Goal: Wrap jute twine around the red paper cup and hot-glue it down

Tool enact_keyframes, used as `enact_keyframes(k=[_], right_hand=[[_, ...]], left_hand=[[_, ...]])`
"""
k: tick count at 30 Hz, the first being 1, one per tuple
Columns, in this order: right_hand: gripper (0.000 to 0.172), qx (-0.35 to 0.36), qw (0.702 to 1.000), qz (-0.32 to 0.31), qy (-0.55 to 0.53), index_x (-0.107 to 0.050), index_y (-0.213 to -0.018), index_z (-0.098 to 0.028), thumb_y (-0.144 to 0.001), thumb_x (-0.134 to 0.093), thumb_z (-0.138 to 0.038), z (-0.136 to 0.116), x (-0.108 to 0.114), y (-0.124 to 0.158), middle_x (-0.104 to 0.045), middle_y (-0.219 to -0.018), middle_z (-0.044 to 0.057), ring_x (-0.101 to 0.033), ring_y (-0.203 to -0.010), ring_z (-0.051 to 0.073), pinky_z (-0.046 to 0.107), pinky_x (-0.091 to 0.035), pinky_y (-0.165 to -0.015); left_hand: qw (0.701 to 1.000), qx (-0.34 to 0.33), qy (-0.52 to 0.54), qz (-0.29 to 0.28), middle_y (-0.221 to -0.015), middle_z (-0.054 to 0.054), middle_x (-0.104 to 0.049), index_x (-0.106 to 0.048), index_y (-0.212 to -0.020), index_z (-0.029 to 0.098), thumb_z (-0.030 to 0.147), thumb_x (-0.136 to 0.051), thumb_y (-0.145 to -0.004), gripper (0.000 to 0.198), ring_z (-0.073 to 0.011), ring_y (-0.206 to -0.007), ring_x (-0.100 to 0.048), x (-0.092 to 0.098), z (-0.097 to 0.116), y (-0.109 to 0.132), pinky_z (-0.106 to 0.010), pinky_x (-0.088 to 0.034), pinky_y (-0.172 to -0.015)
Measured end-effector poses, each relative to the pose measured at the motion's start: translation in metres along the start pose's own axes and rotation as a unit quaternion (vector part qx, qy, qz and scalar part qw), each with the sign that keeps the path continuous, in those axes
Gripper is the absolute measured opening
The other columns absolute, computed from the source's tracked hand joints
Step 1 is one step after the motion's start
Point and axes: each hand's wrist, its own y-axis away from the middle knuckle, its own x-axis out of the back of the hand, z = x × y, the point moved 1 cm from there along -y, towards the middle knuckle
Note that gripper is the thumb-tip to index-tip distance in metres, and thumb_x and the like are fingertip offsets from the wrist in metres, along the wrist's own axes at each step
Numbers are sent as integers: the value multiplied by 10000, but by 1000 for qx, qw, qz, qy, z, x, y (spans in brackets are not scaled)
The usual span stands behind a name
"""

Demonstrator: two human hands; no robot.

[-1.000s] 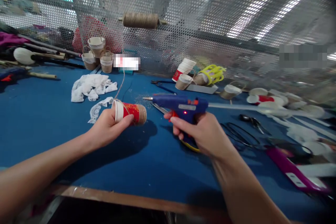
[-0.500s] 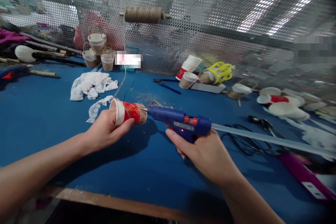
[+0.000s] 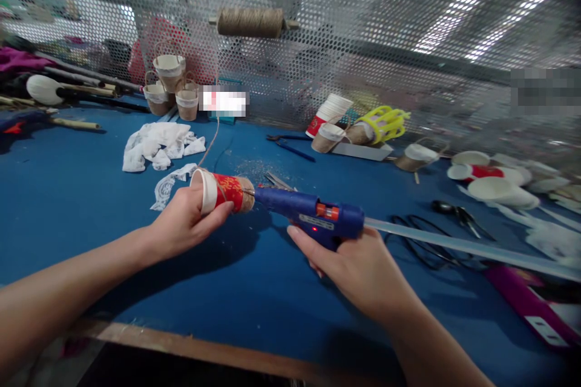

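Tilted on its side, a red and white paper cup [image 3: 230, 188] is gripped by my left hand [image 3: 184, 217], thumb along its lower side and some fingers hidden. Brown twine [image 3: 247, 195] wraps the cup's base end, and a loose strand [image 3: 212, 144] runs up from it toward the spool. Closed round the handle of a blue glue gun [image 3: 295, 207] is my right hand [image 3: 351, 263]. The gun's nozzle points left at the twine-wrapped end, touching or nearly so. A long clear glue stick [image 3: 426, 239] sticks out of its back; a small red light glows on its side.
A twine spool [image 3: 250, 23] hangs on the perforated metal screen. White lace [image 3: 157, 142] lies left, beneath several twine-wrapped cups [image 3: 170, 69]. Behind the gun are scissors [image 3: 278, 181] and pliers [image 3: 293, 148]. Black cable [image 3: 417, 248] and a purple power strip [image 3: 521, 299] sit right.
The glue gun's back end has dipped slightly, while its nozzle stays at the cup's twine-wrapped end. The view has shifted a little. Both hands keep their hold.
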Motion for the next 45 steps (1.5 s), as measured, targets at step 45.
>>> enact_keyframes(k=[45], right_hand=[[118,55,998,-11,25,-623,-720,-233,-735,-510,-264,-6,-3,3,-651,-631,25,-616,-546,174,273,-502,-513]], left_hand=[[956,157,244,31,-636,-13,-677,-675,-750,124,303,-654,-691,190,-110,-584,-610,-7,-3,-7,-198,-487,-587]])
